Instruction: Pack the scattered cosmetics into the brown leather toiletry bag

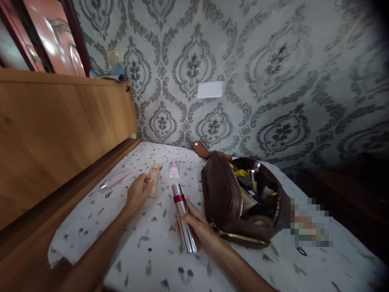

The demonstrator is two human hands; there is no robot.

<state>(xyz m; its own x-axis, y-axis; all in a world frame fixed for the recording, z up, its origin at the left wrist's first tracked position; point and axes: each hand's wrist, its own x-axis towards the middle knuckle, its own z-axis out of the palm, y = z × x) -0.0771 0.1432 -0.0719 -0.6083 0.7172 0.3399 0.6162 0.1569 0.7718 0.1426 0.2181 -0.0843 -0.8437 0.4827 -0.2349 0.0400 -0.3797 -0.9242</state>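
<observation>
My right hand [197, 221] is wrapped round a shiny silver cylindrical bottle [184, 221] with a red band near its top, held tilted over the cloth. My left hand [140, 188] has its fingers curled against a peach-coloured tube [154, 180], which lies on the cloth; the thumb and fingertips touch its side. Just beyond the bottle is a small white and pink tube [174, 169]. A pale pink tube with a silver cap [117, 179] rests to the left of my left hand. To the right, a brown makeup bag [220, 190] stands unzipped, with several cosmetics inside.
A white patterned cloth [130, 247] covers the surface. Along the left runs a wooden cabinet [67, 138]. Behind rises a patterned wall [194, 48] with a white card [210, 89] on it. A pixelated item [310, 227] lies right of the bag.
</observation>
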